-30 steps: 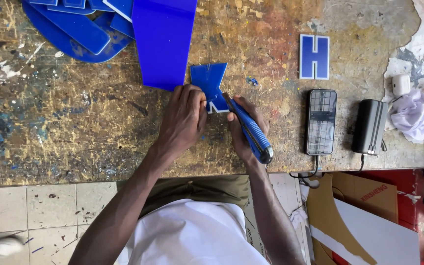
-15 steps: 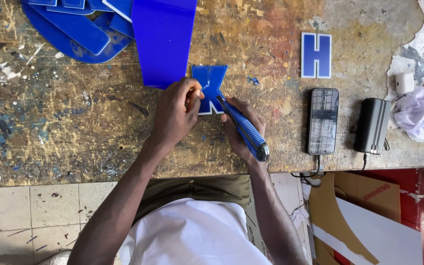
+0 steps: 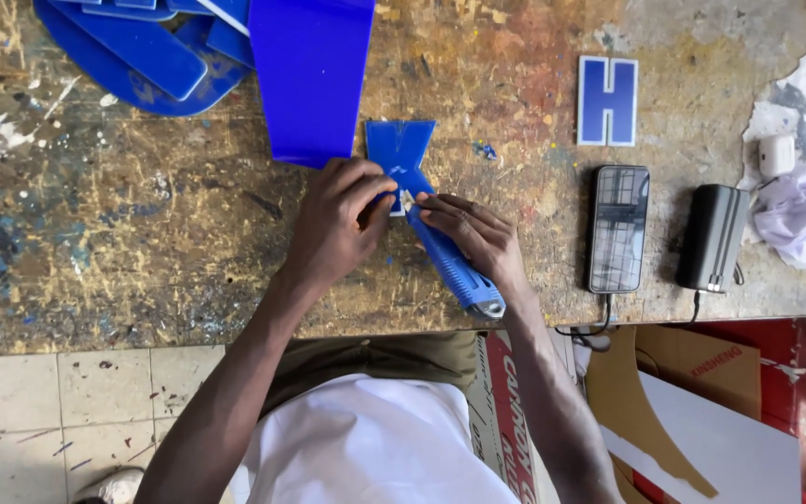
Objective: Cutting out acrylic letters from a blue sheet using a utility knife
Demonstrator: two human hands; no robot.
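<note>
Left hand (image 3: pixel 342 219): we pinch the blue cut-out letter (image 3: pixel 401 154), its lower part hidden under our fingers.
Right hand (image 3: pixel 468 233): closed around the blue utility knife (image 3: pixel 454 266); blade tip hard to see.
Hidden: blue sheet (image 3: pixel 314 75) is cut off above.
Room: table (image 3: pixel 142 261) edge lies just below the knife.
</note>
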